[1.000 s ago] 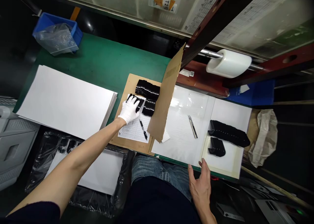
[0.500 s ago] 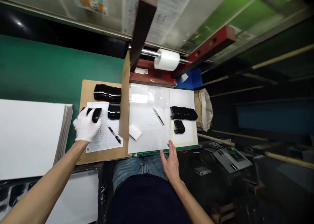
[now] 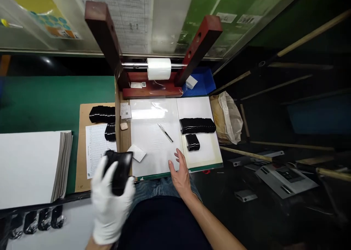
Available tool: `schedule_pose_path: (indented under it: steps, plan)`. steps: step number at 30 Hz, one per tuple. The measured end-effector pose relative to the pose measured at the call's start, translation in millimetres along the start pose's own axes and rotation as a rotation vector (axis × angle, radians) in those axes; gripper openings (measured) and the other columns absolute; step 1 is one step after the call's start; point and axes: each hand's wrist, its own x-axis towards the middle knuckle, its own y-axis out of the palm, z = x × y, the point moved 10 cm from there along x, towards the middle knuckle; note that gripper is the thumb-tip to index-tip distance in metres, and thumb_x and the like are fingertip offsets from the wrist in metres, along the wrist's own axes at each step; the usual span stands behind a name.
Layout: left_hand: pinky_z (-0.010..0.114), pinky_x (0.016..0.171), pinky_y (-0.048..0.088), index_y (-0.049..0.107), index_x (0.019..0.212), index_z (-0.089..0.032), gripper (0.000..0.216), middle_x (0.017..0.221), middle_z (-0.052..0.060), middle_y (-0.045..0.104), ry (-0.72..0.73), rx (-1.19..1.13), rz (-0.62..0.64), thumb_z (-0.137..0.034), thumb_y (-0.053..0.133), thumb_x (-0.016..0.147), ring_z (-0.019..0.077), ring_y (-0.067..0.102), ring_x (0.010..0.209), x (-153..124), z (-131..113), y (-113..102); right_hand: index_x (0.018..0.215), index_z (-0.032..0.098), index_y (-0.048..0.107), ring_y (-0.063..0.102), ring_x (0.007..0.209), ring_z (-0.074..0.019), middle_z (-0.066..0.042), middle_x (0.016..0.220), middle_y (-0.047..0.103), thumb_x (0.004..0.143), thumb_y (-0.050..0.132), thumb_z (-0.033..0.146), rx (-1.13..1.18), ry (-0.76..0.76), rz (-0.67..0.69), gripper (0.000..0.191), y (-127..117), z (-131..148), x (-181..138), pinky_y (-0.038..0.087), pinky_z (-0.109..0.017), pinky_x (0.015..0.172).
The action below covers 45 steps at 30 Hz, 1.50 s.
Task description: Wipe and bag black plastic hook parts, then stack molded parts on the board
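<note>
In my white-gloved left hand (image 3: 111, 202) is a glossy black rectangular piece (image 3: 122, 171), gripped along its sides and raised near the front edge of the bench; motion blurs it a little. My bare right hand (image 3: 180, 173) has its fingers apart and holds nothing, close to the front edge of the white work surface (image 3: 153, 155). Beyond its fingertips lies a pen-like tool (image 3: 165, 133). A long row of overlapping black pieces (image 3: 197, 125) and a shorter stack (image 3: 192, 142) rest to its right. More black pieces (image 3: 102, 114) sit left of the cardboard divider (image 3: 117, 129), with a small stack (image 3: 110, 132) below them.
A red stand (image 3: 153, 93) holds a white roll (image 3: 159, 69) on a metal rod at the back. Beside it is a blue bin (image 3: 203, 82). A thick stack of white sheets (image 3: 30, 166) lies on the left. A gridded paper (image 3: 94, 144) and a white pad (image 3: 137, 153) lie nearby.
My left hand has lifted the black piece off the gridded paper and carried it right and toward me. My right hand stays open near the edge. The camera view has turned.
</note>
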Motion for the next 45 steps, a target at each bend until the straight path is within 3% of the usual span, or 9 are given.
schedule_pose_path:
  steps: [7,11,14,17,22,26,31,40,45]
  plan:
    - [0.053,0.114,0.044,0.045,0.141,-0.030,0.063,0.153,0.013,0.044,0.132,-0.097,0.296,-0.020,0.066,0.082,0.0361,0.048,0.138,0.6,-151.7,187.5,0.131,0.022,0.063,0.066,0.115,-0.0282,-0.012,0.130,0.067,0.096,0.054,0.057,0.301,0.216,-0.076,0.050,-101.7,-45.1,39.4,0.053,-0.048,0.101]
    - [0.048,0.112,0.047,0.053,0.135,-0.030,0.057,0.151,0.011,0.048,0.206,-0.092,0.423,-0.023,0.068,0.081,0.0336,0.051,0.136,-3.9,-208.5,265.9,0.129,0.022,0.065,0.063,0.123,-0.0279,-0.011,0.130,0.068,0.095,0.057,0.058,0.423,0.315,-0.164,0.050,-171.3,-81.4,48.6,0.051,-0.046,0.106]
    - [0.052,0.114,0.045,0.054,0.136,-0.025,0.056,0.153,0.013,0.047,0.178,-0.037,0.442,-0.028,0.070,0.082,0.0350,0.048,0.139,17.9,-219.8,309.5,0.128,0.023,0.065,0.063,0.123,-0.0277,-0.010,0.130,0.068,0.093,0.059,0.059,0.479,0.368,-0.228,0.051,-209.7,-109.0,54.5,0.050,-0.046,0.108]
    - [0.054,0.116,0.041,0.054,0.136,-0.018,0.053,0.155,0.017,0.042,0.088,0.056,0.396,-0.030,0.068,0.086,0.0372,0.043,0.142,69.5,-215.0,351.1,0.127,0.023,0.065,0.063,0.123,-0.0278,-0.009,0.129,0.069,0.092,0.060,0.060,0.499,0.422,-0.273,0.051,-230.3,-135.0,60.2,0.049,-0.045,0.109]
    - [0.061,0.112,0.040,0.049,0.141,-0.012,0.057,0.159,0.022,0.034,-0.025,0.180,0.352,-0.030,0.065,0.089,0.0446,0.040,0.141,151.8,-203.4,430.5,0.125,0.024,0.067,0.064,0.121,-0.0278,-0.008,0.127,0.070,0.091,0.061,0.061,0.483,0.523,-0.267,0.050,-234.0,-167.1,58.6,0.049,-0.044,0.109]
    - [0.062,0.105,0.045,0.047,0.143,-0.015,0.053,0.160,0.022,0.033,-0.061,0.226,0.369,-0.029,0.061,0.095,0.0440,0.042,0.138,166.2,-194.3,478.4,0.124,0.025,0.067,0.064,0.122,-0.0284,-0.007,0.127,0.070,0.090,0.061,0.063,0.455,0.598,-0.228,0.051,-231.9,-182.9,48.2,0.051,-0.042,0.106]
    - [0.053,0.103,0.050,0.054,0.138,-0.020,0.044,0.144,0.013,0.052,-0.041,0.253,0.466,-0.036,0.062,0.098,0.0293,0.057,0.123,150.8,-191.6,497.1,0.126,0.024,0.067,0.064,0.121,-0.0298,-0.007,0.127,0.070,0.088,0.060,0.066,0.413,0.640,-0.213,0.056,-238.5,-192.0,42.6,0.049,-0.045,0.108]
    - [0.055,0.105,0.048,0.057,0.135,-0.021,0.041,0.145,0.012,0.053,-0.056,0.215,0.487,-0.037,0.062,0.098,0.0298,0.056,0.126,146.7,-197.4,474.1,0.126,0.027,0.066,0.060,0.123,-0.0327,-0.005,0.127,0.069,0.086,0.061,0.071,0.261,0.654,-0.174,0.059,-237.8,-173.1,42.9,0.039,-0.055,0.114]
    - [0.065,0.118,0.031,0.048,0.145,-0.015,0.066,0.159,0.019,0.038,-0.069,0.180,0.411,-0.039,0.071,0.089,0.0398,0.030,0.149,132.7,-191.7,420.7,0.129,0.022,0.065,0.061,0.122,-0.0354,-0.010,0.124,0.070,0.086,0.062,0.068,0.127,0.541,-0.214,0.062,-237.3,-145.1,55.0,0.037,-0.059,0.115]
